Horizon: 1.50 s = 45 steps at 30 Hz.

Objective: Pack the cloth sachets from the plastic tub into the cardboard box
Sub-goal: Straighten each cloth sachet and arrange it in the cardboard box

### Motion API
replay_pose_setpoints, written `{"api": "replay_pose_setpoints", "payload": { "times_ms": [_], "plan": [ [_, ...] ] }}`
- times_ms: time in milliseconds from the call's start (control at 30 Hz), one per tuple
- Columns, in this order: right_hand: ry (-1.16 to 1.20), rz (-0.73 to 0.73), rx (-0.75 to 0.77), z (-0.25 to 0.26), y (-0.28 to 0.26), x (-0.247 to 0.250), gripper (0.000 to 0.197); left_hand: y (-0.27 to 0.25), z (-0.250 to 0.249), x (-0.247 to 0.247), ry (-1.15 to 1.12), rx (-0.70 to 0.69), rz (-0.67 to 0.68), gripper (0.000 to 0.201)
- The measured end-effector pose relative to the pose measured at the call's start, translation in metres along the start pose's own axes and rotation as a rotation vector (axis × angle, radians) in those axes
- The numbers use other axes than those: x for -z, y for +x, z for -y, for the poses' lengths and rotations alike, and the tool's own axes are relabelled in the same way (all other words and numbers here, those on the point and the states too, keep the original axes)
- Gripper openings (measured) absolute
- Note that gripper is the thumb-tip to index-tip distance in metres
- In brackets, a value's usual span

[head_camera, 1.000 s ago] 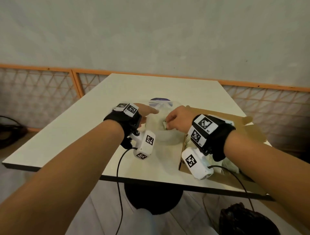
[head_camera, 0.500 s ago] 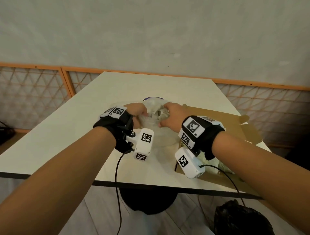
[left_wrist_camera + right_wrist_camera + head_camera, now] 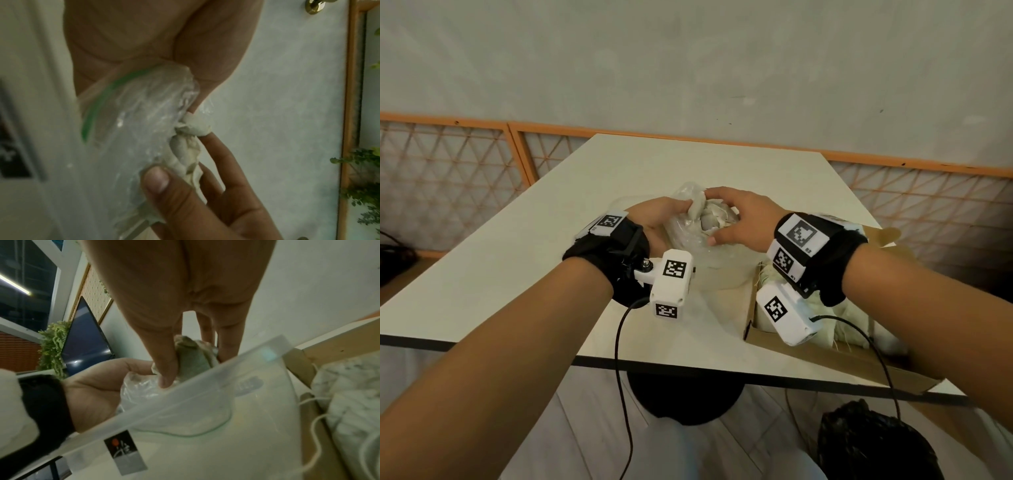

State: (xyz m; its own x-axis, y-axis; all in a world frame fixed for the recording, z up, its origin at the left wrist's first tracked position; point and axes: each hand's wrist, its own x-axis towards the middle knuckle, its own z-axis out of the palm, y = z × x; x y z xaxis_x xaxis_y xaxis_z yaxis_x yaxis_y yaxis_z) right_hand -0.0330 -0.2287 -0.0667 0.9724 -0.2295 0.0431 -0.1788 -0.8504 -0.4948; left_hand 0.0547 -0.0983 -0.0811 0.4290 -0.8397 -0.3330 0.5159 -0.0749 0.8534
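Both hands meet above the translucent plastic tub (image 3: 719,274) at the table's middle. My left hand (image 3: 674,212) grips a crumpled clear plastic bag (image 3: 133,113) with a green zip line. A grey-white cloth sachet (image 3: 185,149) sticks out of the bag's mouth. My right hand (image 3: 710,219) pinches that sachet (image 3: 193,363) between thumb and fingers. To the right of the tub lies the open cardboard box (image 3: 750,322), where several pale sachets (image 3: 852,318) with strings lie, partly hidden by my right wrist.
The box overhangs the table's near right edge (image 3: 688,363). A black bag (image 3: 876,445) sits on the floor below it. Camera cables hang from both wrists. An orange lattice rail (image 3: 448,171) runs behind the table.
Both hands rose out of the tub with the plastic bag. The right hand now pinches a sachet that pokes from the bag's mouth.
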Motion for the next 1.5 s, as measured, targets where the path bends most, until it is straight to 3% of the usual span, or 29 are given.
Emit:
{"api": "replay_pose_setpoints", "payload": {
  "times_ms": [67, 233, 300, 433, 533, 700, 833, 967, 1067, 1233, 1367, 1500],
  "plan": [
    [-0.012, -0.012, 0.007, 0.000, 0.002, -0.001, 0.064, 0.001, 0.003, 0.002, -0.036, 0.012, -0.010, 0.051],
    [0.093, -0.071, -0.049, -0.003, 0.014, 0.007, 0.041, 0.004, 0.001, 0.018, -0.055, 0.100, -0.227, 0.034],
    [0.242, -0.051, -0.091, -0.004, 0.017, 0.012, 0.034, 0.006, -0.001, 0.022, -0.011, 0.153, -0.233, 0.037],
    [0.573, -0.019, -0.163, -0.001, 0.018, 0.018, 0.022, 0.008, -0.004, 0.026, 0.050, 0.197, -0.251, 0.020],
    [0.493, -0.012, -0.166, 0.001, 0.023, 0.012, 0.019, 0.006, -0.003, 0.019, 0.047, 0.131, -0.237, 0.018],
    [0.166, 0.026, -0.107, 0.017, 0.024, -0.001, 0.050, 0.007, 0.000, 0.006, 0.041, 0.038, -0.195, 0.016],
    [0.082, 0.056, -0.139, 0.022, 0.029, 0.001, 0.048, 0.007, -0.001, 0.009, -0.067, 0.068, -0.356, 0.036],
    [0.065, 0.071, -0.142, 0.020, 0.033, 0.007, 0.042, 0.006, 0.001, 0.015, -0.083, 0.075, -0.300, 0.033],
    [0.074, 0.027, -0.121, 0.015, 0.034, 0.012, 0.042, 0.007, -0.002, 0.019, -0.046, 0.133, -0.351, 0.032],
    [0.038, 0.052, -0.125, 0.013, 0.036, 0.018, 0.044, 0.016, -0.002, 0.034, 0.027, 0.159, -0.529, 0.086],
    [0.055, 0.066, -0.136, 0.012, 0.043, 0.014, 0.032, 0.020, -0.004, 0.030, 0.164, 0.012, -0.606, 0.069],
    [0.037, 0.028, -0.195, 0.013, 0.048, 0.009, 0.053, 0.014, -0.003, 0.021, 0.484, -0.329, -0.918, 0.053]
  ]
}}
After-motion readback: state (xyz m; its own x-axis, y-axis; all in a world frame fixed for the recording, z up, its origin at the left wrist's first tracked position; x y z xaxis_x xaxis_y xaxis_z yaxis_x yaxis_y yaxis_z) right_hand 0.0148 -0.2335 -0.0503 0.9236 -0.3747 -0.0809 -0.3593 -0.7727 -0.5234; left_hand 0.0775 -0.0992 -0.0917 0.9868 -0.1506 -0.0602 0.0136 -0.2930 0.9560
